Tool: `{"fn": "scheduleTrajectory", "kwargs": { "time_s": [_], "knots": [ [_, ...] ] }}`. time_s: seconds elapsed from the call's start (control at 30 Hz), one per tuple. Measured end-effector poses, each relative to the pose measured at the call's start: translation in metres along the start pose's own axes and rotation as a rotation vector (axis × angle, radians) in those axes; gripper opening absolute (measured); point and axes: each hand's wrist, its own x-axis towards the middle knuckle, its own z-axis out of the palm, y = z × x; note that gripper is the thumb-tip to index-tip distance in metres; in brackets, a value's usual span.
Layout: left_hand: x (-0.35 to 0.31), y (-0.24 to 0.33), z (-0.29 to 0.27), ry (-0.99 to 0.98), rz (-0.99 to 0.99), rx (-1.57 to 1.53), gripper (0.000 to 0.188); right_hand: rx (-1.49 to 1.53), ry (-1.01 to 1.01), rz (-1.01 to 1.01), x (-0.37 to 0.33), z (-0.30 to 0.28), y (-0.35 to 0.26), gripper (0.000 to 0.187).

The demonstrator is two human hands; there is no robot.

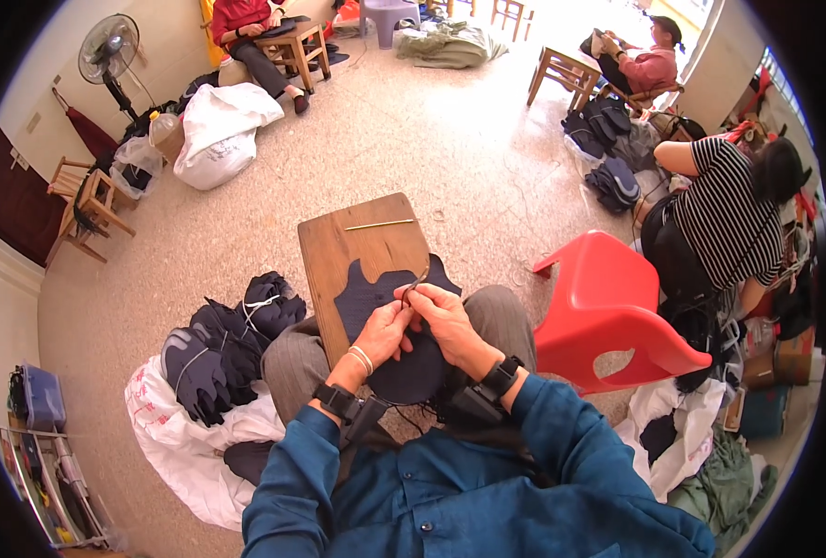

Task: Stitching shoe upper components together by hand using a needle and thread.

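Over my lap, my left hand [385, 329] and my right hand [445, 321] meet with fingertips pinched together. A thin, dark, cord-like strip [419, 278] sticks up from between them, and both hands appear to grip it. Its exact kind is too small to tell. Under the hands are dark navy cut fabric pieces [372, 293], partly on a wooden stool top [325, 256] and partly on my lap. A rounded dark piece [404, 377] hangs below my wrists. Towards the stool's far end lies a thin brass-coloured rod [379, 224], touched by neither hand.
A red plastic chair [594, 302] stands close at my right. At my left, bundles of dark fabric pieces [199, 367] lie on a white sack [166, 456]. A person in a striped top [725, 209] sits at the right; two others sit farther off. A fan [111, 56] stands far left.
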Motion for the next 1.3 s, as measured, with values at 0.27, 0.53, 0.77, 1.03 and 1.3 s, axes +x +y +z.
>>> {"fn": "scheduleTrajectory", "kwargs": {
  "time_s": [0.27,0.53,0.77,1.03,1.3],
  "knots": [
    [-0.001,0.001,-0.002,-0.032,-0.06,-0.022,0.037,-0.031,-0.012,0.004,0.0,0.002,0.001,0.021],
    [-0.019,0.001,0.01,0.458,0.562,0.587,0.023,-0.006,-0.003,-0.037,0.001,0.0,0.007,0.021],
    [-0.05,-0.023,0.009,0.328,0.211,0.901,0.104,-0.092,-0.001,-0.082,0.002,-0.008,-0.001,0.019],
    [-0.049,-0.028,0.012,0.333,0.183,0.963,0.106,-0.156,-0.023,-0.088,0.006,-0.004,-0.029,0.019],
    [-0.054,-0.03,0.008,0.35,0.268,0.977,0.086,-0.021,0.057,-0.183,-0.005,-0.012,-0.085,0.019]
  ]
}}
